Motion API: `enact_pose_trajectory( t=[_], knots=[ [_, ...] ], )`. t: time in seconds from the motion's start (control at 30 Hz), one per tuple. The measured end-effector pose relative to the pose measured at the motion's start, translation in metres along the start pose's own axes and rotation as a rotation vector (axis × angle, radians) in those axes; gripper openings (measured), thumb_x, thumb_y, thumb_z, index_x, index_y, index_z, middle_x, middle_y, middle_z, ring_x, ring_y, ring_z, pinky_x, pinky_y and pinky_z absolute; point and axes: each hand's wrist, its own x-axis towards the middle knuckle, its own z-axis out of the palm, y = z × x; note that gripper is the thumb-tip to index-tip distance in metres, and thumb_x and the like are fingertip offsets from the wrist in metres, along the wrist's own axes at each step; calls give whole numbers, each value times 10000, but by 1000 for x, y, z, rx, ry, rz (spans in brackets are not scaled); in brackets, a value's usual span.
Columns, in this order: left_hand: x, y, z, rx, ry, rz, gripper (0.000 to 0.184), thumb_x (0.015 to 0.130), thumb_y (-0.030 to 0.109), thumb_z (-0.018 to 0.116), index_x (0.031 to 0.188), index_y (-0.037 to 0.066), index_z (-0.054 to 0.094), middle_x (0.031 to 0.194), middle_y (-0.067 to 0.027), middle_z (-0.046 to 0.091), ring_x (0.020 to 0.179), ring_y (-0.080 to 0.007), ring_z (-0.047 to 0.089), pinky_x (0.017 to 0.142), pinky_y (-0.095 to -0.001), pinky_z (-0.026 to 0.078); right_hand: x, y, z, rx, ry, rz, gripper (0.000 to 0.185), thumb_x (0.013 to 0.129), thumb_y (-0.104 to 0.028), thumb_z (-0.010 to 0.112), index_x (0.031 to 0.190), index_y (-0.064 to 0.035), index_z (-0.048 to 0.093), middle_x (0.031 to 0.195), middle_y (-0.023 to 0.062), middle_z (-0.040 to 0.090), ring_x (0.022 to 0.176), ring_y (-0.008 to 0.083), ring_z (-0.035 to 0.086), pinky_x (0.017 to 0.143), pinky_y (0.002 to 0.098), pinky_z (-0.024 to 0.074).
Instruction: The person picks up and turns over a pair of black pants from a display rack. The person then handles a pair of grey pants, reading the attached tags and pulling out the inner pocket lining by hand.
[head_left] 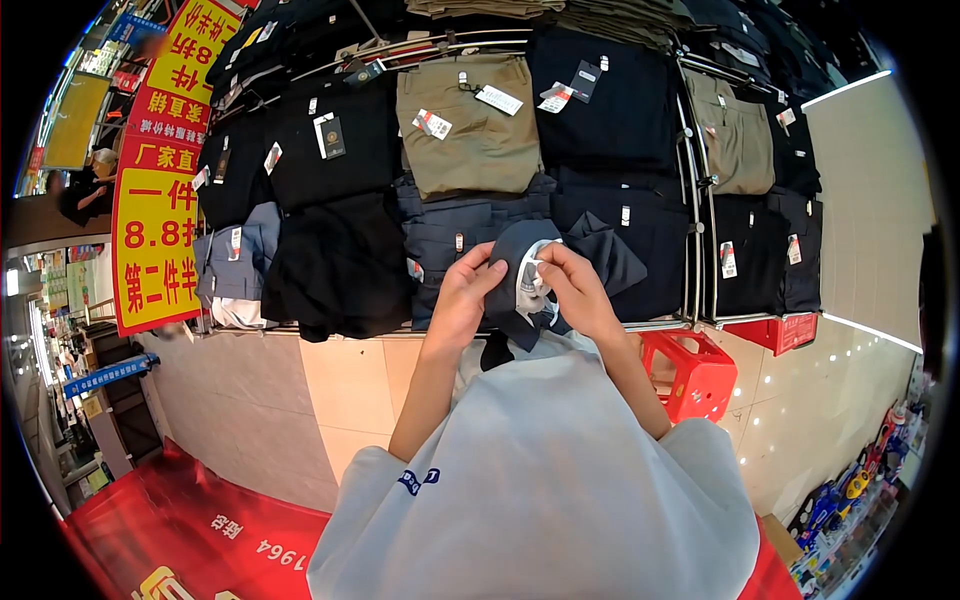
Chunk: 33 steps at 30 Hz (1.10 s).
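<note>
A pair of dark grey-blue trousers (516, 243) is bunched up in front of my chest, the pale inside of its waistband turned outward. My left hand (468, 294) pinches the left edge of the cloth between thumb and fingers. On the other side, my right hand (576, 291) is closed on the waistband near its white lining. Part of the dark cloth spreads out past my right hand over the stacks. Just behind lie folded grey-blue trousers (440, 225), with folded khaki trousers (470, 140) above them.
Folded black trousers (345, 160) and navy trousers (605, 110) with tags fill the metal-railed rack. A crumpled black garment (335, 265) lies at its left front. A red stool (690, 375) stands below right. A yellow-and-red sign (155, 240) stands left; a person (88, 190) is beyond it.
</note>
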Motion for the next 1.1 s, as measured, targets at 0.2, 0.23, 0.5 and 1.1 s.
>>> enact_pose_trajectory(
  t=[0.2, 0.23, 0.5, 1.1],
  knots=[
    [-2, 0, 8, 179, -6, 65, 495, 862, -26, 728, 1321, -20, 542, 1170, -82, 677, 1053, -130, 643, 950, -264, 502, 0, 0, 5, 40, 29, 30, 128, 993, -98, 560, 916, 3, 550, 787, 9, 536, 743, 72, 459, 661, 246, 416],
    [-2, 1, 10, 199, 5, 71, 527, 840, -36, 746, 1324, -21, 537, 1170, -82, 676, 1058, -131, 640, 955, -266, 497, 0, 1, 5, 41, 35, 29, 126, 993, -96, 564, 918, 4, 551, 787, 5, 537, 744, 69, 456, 660, 243, 414],
    [-2, 4, 11, 227, 14, 162, 570, 783, -74, 761, 1306, -25, 542, 1218, -85, 638, 1120, -146, 603, 977, -272, 482, -1, -2, 5, -210, 49, -215, 85, 946, -51, 604, 968, 14, 554, 886, 134, 606, 774, 240, 579, 723, 328, 471],
    [-23, -10, 46, 1325, 0, 767, 338, 754, -31, 666, 1077, 57, 711, 1026, -56, 640, 923, -278, 609, 755, -386, 539, -18, 41, 19, 17, 63, 68, 281, 857, -52, 673, 1129, 3, 629, 1117, 133, 697, 988, 276, 678, 861, 359, 531]
  ],
)
